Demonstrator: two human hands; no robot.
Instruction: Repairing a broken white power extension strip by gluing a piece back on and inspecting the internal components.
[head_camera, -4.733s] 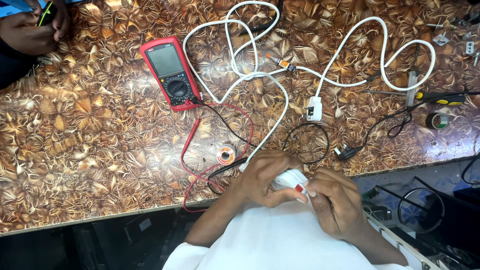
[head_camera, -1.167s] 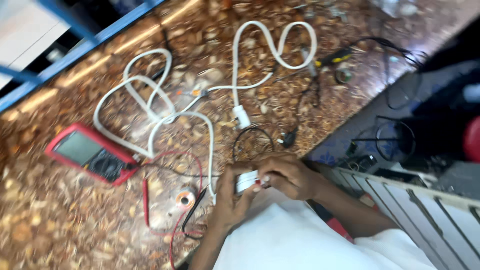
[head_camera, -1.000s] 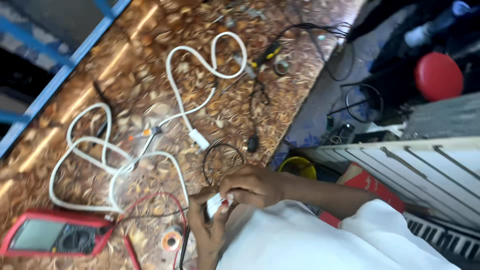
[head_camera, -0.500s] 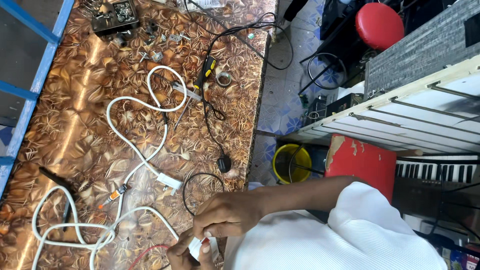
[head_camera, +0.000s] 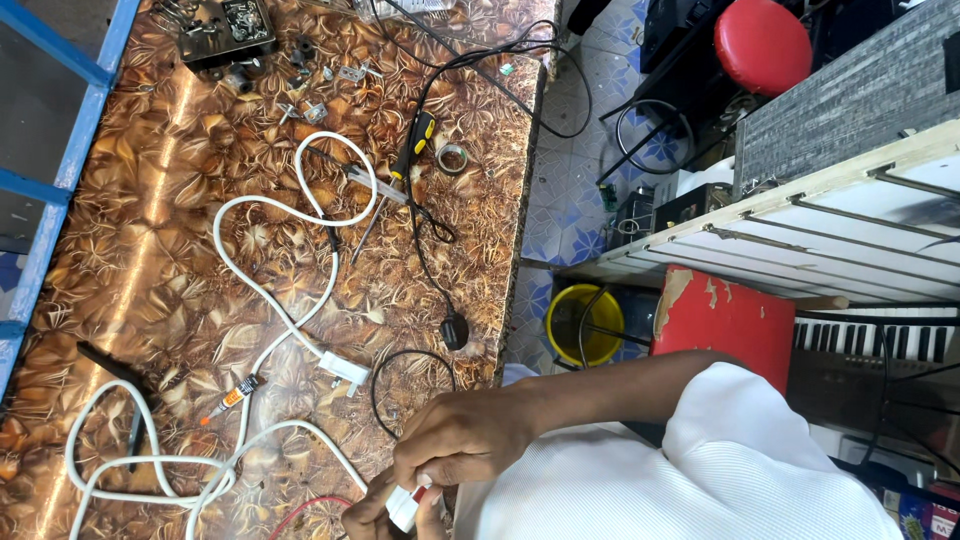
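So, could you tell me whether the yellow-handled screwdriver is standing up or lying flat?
Lying flat: the screwdriver rests lengthwise on the patterned tabletop, beside a tape roll, untouched.

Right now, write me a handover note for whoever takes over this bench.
Right hand: closed over a small white plug-like part with a red spot, at the near table edge.
Left hand: grip on the same part from below, mostly cut off by the frame.
White cable loops across the patterned tabletop; its white connector lies loose.
Screwdriver and tape roll sit further off, untouched.
Done or left: cannot tell.
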